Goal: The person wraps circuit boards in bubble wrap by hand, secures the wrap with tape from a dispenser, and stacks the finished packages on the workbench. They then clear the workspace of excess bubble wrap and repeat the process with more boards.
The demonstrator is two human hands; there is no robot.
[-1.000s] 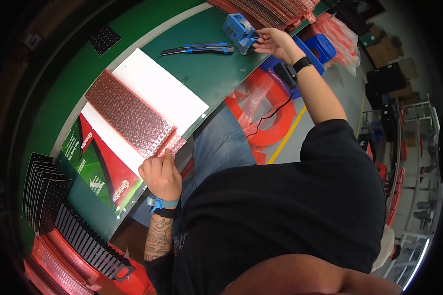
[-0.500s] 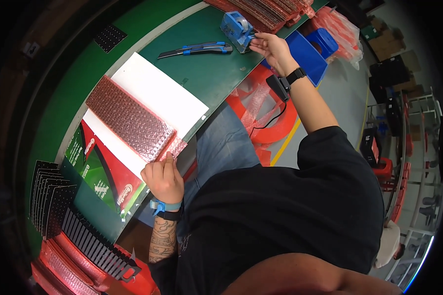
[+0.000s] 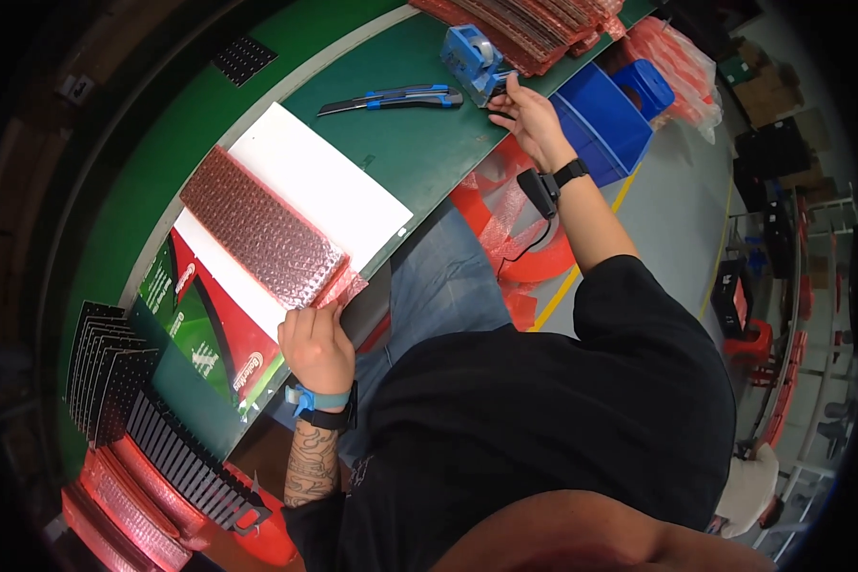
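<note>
A pink bubble-wrapped package [image 3: 262,224] lies slantwise across a white sheet [image 3: 319,172] on the green workbench. At its near end my left hand [image 3: 316,348] has its fingers curled down on the loose edge of the bubble wrap [image 3: 346,288]. Farther off to the right, my right hand [image 3: 536,124] is at the front end of a blue tape dispenser [image 3: 470,55]. Its fingers are bent together there, but any tape between them is too small to make out. A blue-and-black utility knife [image 3: 391,98] rests left of the dispenser.
Bubble-wrapped packages [image 3: 534,33] are stacked at the far right of the bench. Beside it stands a blue bin [image 3: 601,124]. Red-and-green printed card [image 3: 210,319] sticks out under the white sheet. Black perforated plates [image 3: 110,372] stand at left. Pink wrap [image 3: 524,238] hangs below the bench edge.
The view has shifted slightly. My right hand has changed its finger pose at the dispenser's front end. My left hand stays on the wrap's edge, its fingers curled a little more.
</note>
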